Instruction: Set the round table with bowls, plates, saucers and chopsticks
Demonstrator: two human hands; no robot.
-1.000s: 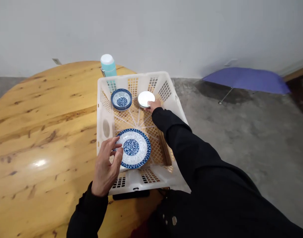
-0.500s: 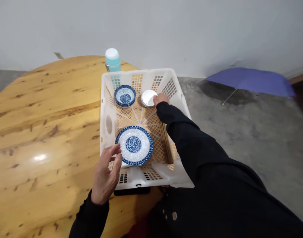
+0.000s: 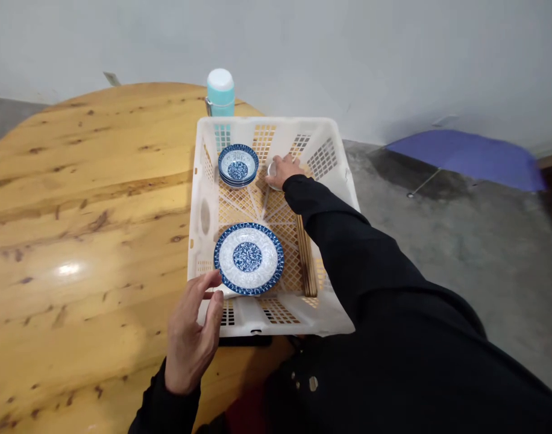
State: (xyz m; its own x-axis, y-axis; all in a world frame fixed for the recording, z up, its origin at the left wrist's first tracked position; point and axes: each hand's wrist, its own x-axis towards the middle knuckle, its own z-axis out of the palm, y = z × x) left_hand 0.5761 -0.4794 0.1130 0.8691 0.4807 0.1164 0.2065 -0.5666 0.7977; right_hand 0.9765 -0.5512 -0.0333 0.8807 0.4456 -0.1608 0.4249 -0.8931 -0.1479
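Observation:
A white plastic basket (image 3: 199, 241) holds the dishes. My right hand (image 3: 285, 170) reaches in at the far right, fingers and thumb around a small white dish (image 3: 271, 169), most of which it covers. Left of it stands a stack of blue-and-white bowls (image 3: 238, 164). A blue-rimmed plate (image 3: 249, 259) lies in the near half, with something white partly showing beneath. Next to the plate's near left edge, my left hand (image 3: 194, 331) is held over the basket rim, thumb and fingers apart, with nothing in it. Wooden chopsticks (image 3: 307, 259) lie along the right side.
The basket rests on a wooden table (image 3: 86, 229). A light-blue flask (image 3: 220, 93) with a white cap stands behind it. A dark flat object (image 3: 244, 341) shows under the near rim. At right, an open purple umbrella (image 3: 466, 158) lies on the grey floor.
My right hand has shifted from the right edge of the white dish to over it, its fingers spread around it. My left hand stays beside the plate. The view has shifted slightly.

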